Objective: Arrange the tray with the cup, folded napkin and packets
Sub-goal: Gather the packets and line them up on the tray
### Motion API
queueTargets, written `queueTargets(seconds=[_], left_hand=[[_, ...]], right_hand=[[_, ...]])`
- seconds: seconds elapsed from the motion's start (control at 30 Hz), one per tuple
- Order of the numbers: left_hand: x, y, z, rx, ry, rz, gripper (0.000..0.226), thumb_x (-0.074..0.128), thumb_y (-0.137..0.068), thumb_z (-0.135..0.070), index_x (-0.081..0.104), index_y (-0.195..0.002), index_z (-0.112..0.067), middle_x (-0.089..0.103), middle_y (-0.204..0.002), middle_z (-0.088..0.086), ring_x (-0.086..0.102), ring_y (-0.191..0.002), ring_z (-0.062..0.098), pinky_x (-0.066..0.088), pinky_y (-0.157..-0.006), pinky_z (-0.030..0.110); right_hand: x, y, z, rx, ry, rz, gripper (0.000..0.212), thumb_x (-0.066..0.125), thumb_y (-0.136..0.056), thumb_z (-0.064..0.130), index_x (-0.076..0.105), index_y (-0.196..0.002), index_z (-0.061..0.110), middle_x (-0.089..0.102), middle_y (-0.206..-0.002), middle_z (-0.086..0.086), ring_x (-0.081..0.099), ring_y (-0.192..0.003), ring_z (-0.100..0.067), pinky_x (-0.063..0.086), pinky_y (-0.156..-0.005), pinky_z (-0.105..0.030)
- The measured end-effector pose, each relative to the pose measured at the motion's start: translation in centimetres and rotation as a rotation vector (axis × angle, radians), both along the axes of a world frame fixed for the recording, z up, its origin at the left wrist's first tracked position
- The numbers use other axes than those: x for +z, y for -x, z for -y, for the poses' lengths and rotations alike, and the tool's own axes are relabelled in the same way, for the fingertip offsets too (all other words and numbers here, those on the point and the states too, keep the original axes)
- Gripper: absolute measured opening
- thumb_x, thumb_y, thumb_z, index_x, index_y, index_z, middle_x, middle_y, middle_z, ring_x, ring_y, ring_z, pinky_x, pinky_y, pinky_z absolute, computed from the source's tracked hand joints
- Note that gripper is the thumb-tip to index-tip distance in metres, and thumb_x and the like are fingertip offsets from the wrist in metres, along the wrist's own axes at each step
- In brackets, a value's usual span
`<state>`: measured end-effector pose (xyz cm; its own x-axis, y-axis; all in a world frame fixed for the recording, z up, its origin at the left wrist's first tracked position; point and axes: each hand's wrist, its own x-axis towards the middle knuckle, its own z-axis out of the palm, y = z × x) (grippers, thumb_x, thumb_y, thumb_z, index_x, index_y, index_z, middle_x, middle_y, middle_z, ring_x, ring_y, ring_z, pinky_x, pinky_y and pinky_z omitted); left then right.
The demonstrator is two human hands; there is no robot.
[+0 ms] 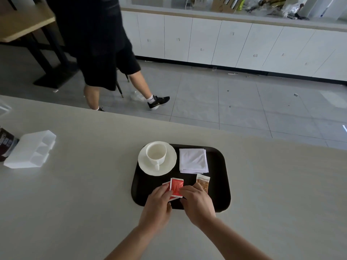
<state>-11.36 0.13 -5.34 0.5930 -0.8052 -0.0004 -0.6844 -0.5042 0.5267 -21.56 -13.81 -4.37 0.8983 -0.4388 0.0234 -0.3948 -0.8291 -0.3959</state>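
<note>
A dark tray (218, 196) lies on the pale counter. A white cup (156, 153) stands on a white saucer (169, 167) at the tray's back left. A folded white napkin (193, 160) lies at the back right. Two overlapping red packets (176, 187) sit at the tray's front, and a brown packet (203, 182) lies to their right. My left hand (156, 205) pinches the left side of the red packets. My right hand (198, 202) touches their right edge with its fingertips, partly covering the brown packet.
A white compartment box (30, 150) and a dark packet (5, 143) sit on the counter (84, 184) at the far left. Beyond the counter edge a person in black shorts (105, 53) walks on the grey floor. White cabinets line the back wall.
</note>
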Motion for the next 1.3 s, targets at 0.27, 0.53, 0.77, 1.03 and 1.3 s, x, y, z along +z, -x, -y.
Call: queueTargets(seconds=[0.27,0.53,0.77,1.03,1.3], left_hand=[[1.0,-1.0,0.0,0.047,-0.016,0.047,0.045,0.070,-0.068,-0.006,0.069,-0.109,-0.026,0.066,-0.120,-0.011,0.061,-0.105,0.015,0.051,-0.079,0.034],[0.4,-1.4,-1.6,0.224,-0.035,0.033,0.043,0.074,-0.066,-0.002,0.073,-0.106,-0.018,0.069,-0.109,-0.002,0.062,-0.102,0.024,0.051,-0.077,0.039],[1.0,-0.9,-0.4,0.370,0.049,-0.126,0.042,0.064,-0.077,-0.008,0.068,-0.115,-0.025,0.069,-0.109,-0.010,0.057,-0.106,0.017,0.043,-0.088,0.034],[1.3,-1.5,-0.4,0.394,0.122,-0.145,0.035,0.063,-0.076,-0.003,0.070,-0.107,-0.019,0.068,-0.100,-0.003,0.060,-0.095,0.021,0.050,-0.082,0.036],[2.0,3.3,3.8,-0.093,0.099,0.063,0.035,0.056,-0.080,-0.016,0.065,-0.113,-0.022,0.061,-0.111,-0.004,0.055,-0.103,0.013,0.048,-0.090,0.028]], right_hand=[[0.9,-2.0,0.6,-0.112,-0.056,0.024,0.027,0.070,-0.087,0.031,0.070,-0.113,0.026,0.066,-0.109,0.012,0.053,-0.101,-0.017,0.050,-0.076,-0.030],[-0.1,-3.0,-0.5,-0.014,-0.004,-0.046,0.029,0.070,-0.084,0.039,0.068,-0.111,0.029,0.060,-0.112,0.011,0.051,-0.103,-0.018,0.047,-0.087,-0.030],[-0.1,-3.5,-1.2,-0.110,-0.037,-0.099,0.024,0.055,-0.094,0.043,0.063,-0.108,0.025,0.063,-0.100,0.004,0.053,-0.099,-0.020,0.046,-0.084,-0.033],[1.4,-1.3,1.0,-0.346,-0.174,0.012,0.022,0.063,-0.089,0.027,0.069,-0.109,0.023,0.068,-0.101,0.004,0.058,-0.101,-0.020,0.052,-0.076,-0.034],[0.2,2.1,6.4,-0.338,-0.055,-0.154,0.040,0.057,-0.094,0.025,0.054,-0.133,0.030,0.053,-0.122,0.008,0.048,-0.110,-0.020,0.050,-0.066,-0.033]])
